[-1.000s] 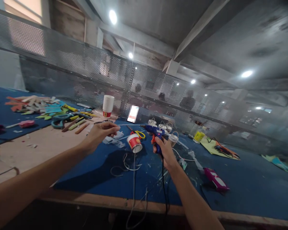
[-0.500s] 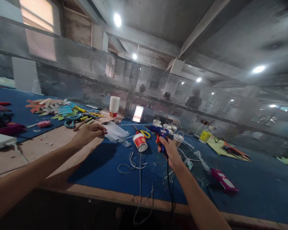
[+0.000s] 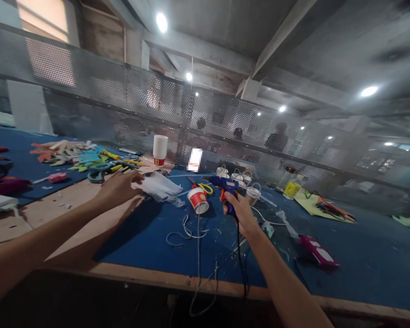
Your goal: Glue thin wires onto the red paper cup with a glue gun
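Note:
My right hand (image 3: pixel 241 212) is wrapped round the grip of a blue hot glue gun (image 3: pixel 223 183) with an orange trigger, its nozzle pointing left. Its black cord hangs over the table's front edge. At the left, my left hand (image 3: pixel 121 189) has its fingers closed on the near end of a crumpled clear plastic bag (image 3: pixel 162 186). Between the hands a red and white paper cup (image 3: pixel 198 200) lies tilted, a grey cord (image 3: pixel 198 241) running from it toward me. Yellow-handled scissors (image 3: pixel 205 188) lie just behind the cup.
Stacked paper cups (image 3: pixel 160 149) stand at the back. Small cups with cord handles (image 3: pixel 237 176) sit behind the glue gun. Coloured strips (image 3: pixel 68 152) and blue-handled scissors (image 3: pixel 99 173) lie left. A yellow-labelled bottle (image 3: pixel 292 187) and a magenta device (image 3: pixel 317 251) are right.
My left hand has shifted a little left and turned over, with the near end of the plastic bag at its fingers. My right hand keeps the glue gun in nearly the same place.

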`<state>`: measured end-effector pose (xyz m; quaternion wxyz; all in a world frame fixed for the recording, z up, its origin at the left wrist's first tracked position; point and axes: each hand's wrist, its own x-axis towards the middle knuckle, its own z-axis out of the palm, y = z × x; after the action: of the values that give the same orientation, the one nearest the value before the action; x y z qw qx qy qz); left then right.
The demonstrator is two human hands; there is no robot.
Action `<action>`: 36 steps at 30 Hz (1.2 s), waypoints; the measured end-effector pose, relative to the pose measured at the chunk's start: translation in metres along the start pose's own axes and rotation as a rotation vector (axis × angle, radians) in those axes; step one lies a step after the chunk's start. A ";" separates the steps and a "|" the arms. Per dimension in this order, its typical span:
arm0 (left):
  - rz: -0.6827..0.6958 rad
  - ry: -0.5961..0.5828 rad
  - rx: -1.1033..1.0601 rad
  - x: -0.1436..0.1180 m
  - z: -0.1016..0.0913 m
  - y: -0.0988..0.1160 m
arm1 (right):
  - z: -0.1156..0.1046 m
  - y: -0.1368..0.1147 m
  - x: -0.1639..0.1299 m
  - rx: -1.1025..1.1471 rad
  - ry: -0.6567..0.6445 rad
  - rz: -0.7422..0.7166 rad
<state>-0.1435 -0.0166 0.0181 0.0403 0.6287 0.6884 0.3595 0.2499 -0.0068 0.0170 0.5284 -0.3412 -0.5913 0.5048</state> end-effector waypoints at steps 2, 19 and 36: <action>0.055 0.013 -0.001 -0.001 0.001 0.005 | 0.001 -0.001 0.000 -0.002 0.009 0.008; 0.141 -0.363 -0.641 0.015 0.104 0.114 | 0.001 -0.001 0.001 0.078 -0.005 -0.022; -0.073 -0.452 -1.163 -0.012 0.075 0.112 | 0.011 -0.027 -0.008 -0.323 0.134 -0.218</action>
<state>-0.0096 0.0000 0.0190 0.5329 0.5405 0.3756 0.5319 0.2445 -0.0237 0.0409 0.5566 -0.3880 -0.6615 0.3194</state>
